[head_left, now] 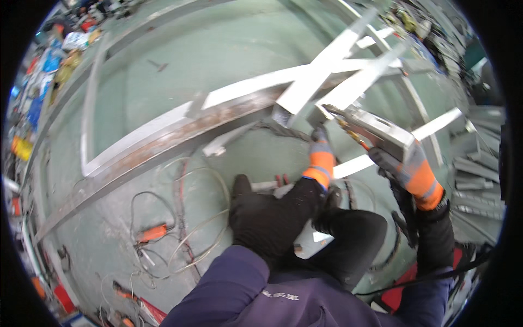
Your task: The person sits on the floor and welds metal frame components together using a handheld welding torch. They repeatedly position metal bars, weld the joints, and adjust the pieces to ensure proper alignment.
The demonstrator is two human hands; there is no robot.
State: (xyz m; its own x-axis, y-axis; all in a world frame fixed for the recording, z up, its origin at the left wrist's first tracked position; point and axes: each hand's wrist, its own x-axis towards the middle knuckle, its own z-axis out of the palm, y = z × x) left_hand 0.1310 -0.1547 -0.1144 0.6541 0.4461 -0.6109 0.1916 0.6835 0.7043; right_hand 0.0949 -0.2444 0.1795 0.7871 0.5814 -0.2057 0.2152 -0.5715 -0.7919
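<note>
While an orange tool lies on the floor, the left hand, its grip unclear, is at the end of a white bar; the right hand clamps its grip on a silvery tool beside it.

Boxy tool in the right glove: grey metal look, smooth, slight sheen. Both gloves, incl. left glove: matt cloth, knit look. Crossed bars: metal, smooth, bright shine. Long beam: metal, brown rust-like patches, rough, dull. Floor: smooth, faint gloss, scuffed. Near floor's right edge, stacked strips: dull grey metal. Toward floor's lower left corner, orange tool: plastic look. Jacket, trousers: matt cloth.
</note>
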